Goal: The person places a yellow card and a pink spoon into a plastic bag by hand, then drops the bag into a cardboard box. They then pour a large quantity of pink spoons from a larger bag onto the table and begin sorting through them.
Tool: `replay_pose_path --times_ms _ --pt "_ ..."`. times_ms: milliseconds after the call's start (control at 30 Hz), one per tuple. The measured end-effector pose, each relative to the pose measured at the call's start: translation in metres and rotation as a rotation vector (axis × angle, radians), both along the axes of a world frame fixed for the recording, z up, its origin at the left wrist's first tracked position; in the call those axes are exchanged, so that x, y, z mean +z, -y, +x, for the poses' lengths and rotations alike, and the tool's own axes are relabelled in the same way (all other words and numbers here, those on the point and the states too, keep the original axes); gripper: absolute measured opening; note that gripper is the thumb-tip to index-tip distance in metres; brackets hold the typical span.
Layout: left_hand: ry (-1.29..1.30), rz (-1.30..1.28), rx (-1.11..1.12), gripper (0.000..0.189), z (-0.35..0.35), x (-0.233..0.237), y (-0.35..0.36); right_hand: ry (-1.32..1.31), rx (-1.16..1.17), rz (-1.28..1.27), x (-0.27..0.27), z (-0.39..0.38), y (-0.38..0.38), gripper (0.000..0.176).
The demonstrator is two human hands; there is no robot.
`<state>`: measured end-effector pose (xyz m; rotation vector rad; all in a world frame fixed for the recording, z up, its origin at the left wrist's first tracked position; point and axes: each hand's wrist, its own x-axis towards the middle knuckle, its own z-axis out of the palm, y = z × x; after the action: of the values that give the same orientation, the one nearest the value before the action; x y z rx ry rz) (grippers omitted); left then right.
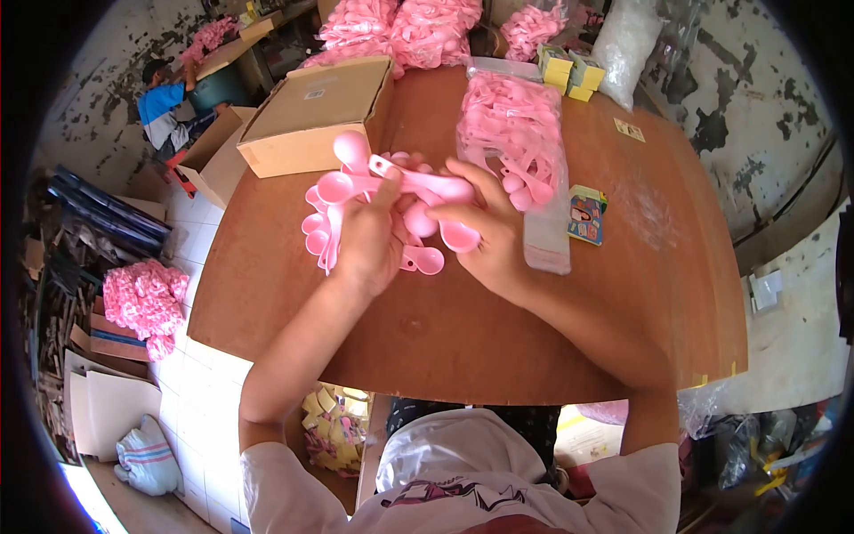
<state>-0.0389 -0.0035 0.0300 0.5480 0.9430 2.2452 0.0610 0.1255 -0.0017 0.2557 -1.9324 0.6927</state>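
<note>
My left hand [366, 238] is closed around pink plastic measuring spoons [336, 188], whose bowls stick out past the thumb and fingers. My right hand [496, 230] grips more pink spoons [460, 236], one bowl hanging below its fingers. A long-handled pink spoon [427, 182] spans the gap between both hands. Under and behind my hands, a loose pile of pink spoons [316, 233] lies on the brown table [427, 329], partly hidden by them. Just right of my right hand is a clear plastic bag [547, 240] with many pink spoons [511, 111] on it.
A cardboard box [316, 107] stands at the table's back left. Bulging bags of pink pieces [431, 31] and small yellow boxes [569, 71] line the back. A colourful card [587, 216] lies at right. Another person [165, 111] sits far left. An open carton [334, 436] is below the front edge.
</note>
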Motion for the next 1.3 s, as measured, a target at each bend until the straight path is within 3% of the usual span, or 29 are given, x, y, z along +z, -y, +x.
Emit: replay_pose_path --times_ms 133,233,300,400,567,633,667,700,767,800,867,933,1033,1067,1167,1300 --pt "-0.028 -0.032 0.101 0.027 -0.035 0.018 -0.001 -0.034 0.075 -0.112 0.007 -0.051 -0.008 0.038" --pt "0.007 0.034 0.271 0.026 -0.075 0.009 -0.001 -0.022 0.007 -0.134 0.004 -0.078 -0.02 0.039" --pt "0.058 -0.064 0.359 0.025 -0.097 0.0 0.003 0.054 0.003 -0.178 0.0 -0.094 -0.035 0.034" --pt "0.036 -0.161 0.322 0.027 -0.106 -0.016 0.004 0.334 -0.095 -0.048 -0.012 -0.113 -0.05 0.024" --pt "-0.024 -0.32 0.219 0.03 -0.113 -0.042 -0.005 0.457 -0.206 -0.026 -0.004 -0.117 -0.049 0.033" --pt "-0.114 -0.384 0.066 0.042 -0.105 -0.031 0.001 0.388 -0.254 0.135 0.015 -0.102 -0.041 0.035" --pt "-0.143 -0.388 0.062 0.066 -0.099 -0.027 0.004 0.303 -0.26 0.135 0.024 -0.088 -0.037 0.028" --pt "-0.132 -0.386 0.063 0.066 -0.096 -0.023 0.005 0.313 -0.256 0.139 0.036 -0.072 -0.035 0.028" --pt "-0.24 -0.494 0.218 0.056 -0.093 -0.023 0.008 0.525 -0.096 0.146 0.057 -0.036 -0.041 0.02" --pt "-0.286 -0.573 0.296 0.084 -0.103 -0.036 0.009 0.638 -0.159 0.175 0.063 -0.014 -0.043 0.015" --pt "-0.347 -0.64 0.314 0.091 -0.095 -0.03 0.013 0.771 -0.214 0.232 0.061 0.006 -0.057 0.01" --pt "-0.435 -0.741 0.221 0.101 -0.087 -0.014 0.015 0.897 -0.59 0.257 0.038 0.016 -0.077 0.019" --pt "-0.469 -0.749 0.258 0.099 -0.085 -0.014 0.014 0.83 -0.765 0.315 0.01 0.005 -0.1 0.031" --pt "-0.498 -0.779 0.269 0.096 -0.084 -0.013 0.015 0.97 -0.767 0.294 0.008 -0.003 -0.108 0.045" --pt "-0.562 -0.786 0.284 0.093 -0.088 -0.021 0.014 1.079 -0.956 0.149 -0.008 -0.03 -0.118 0.053" --pt "-0.639 -0.825 0.358 0.087 -0.091 -0.027 0.014 1.096 -1.051 0.138 -0.029 -0.051 -0.131 0.061"
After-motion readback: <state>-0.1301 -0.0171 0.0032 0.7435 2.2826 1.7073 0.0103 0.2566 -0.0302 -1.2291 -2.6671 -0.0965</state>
